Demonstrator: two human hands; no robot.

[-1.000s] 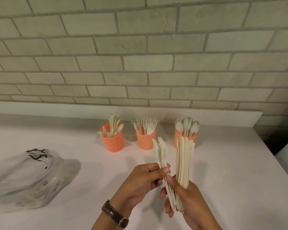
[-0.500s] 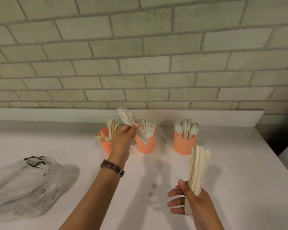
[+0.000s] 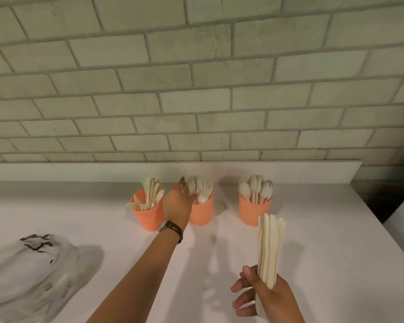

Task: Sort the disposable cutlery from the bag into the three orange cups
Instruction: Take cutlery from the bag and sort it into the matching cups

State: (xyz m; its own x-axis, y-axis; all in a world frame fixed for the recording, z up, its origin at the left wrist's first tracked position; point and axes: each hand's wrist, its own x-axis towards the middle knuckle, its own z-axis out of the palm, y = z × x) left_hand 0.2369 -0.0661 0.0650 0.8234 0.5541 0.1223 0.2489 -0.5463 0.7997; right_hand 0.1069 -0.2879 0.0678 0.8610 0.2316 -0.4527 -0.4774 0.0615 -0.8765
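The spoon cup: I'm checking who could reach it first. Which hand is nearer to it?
Right. The right hand holds a bundle of knives just in front of the spoon cup; the left hand is at the fork cup, one cup over.

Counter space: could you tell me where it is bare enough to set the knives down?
Bare counter lies right of the spoon cup, and between the bag and right hand. It is crowded along the cups, where the left hand reaches.

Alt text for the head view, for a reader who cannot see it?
A left hand puts forks into the middle orange cup of three on a white counter. The right hand holds a bundle of knives; a plastic bag lies left.
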